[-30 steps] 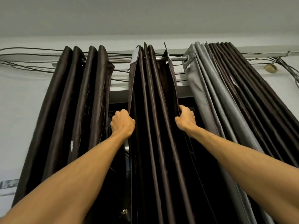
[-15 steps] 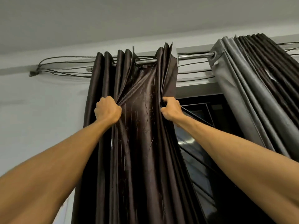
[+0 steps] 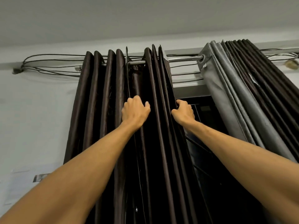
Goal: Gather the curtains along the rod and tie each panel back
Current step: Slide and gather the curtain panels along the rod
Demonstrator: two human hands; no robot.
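Curtain panel (image 3: 159, 126) hangs at 12 o'clock on rod (image 3: 182, 59); your left hand (image 3: 135, 112) clutches a pleat, right hand (image 3: 184, 112) pinches its 3 o'clock edge (looks soft, slippery: grab folds high).

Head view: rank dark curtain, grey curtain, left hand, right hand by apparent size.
1. dark curtain, fills the middle of the view
2. grey curtain, partly cut off by the right edge
3. left hand and right hand: look alike, not ranked
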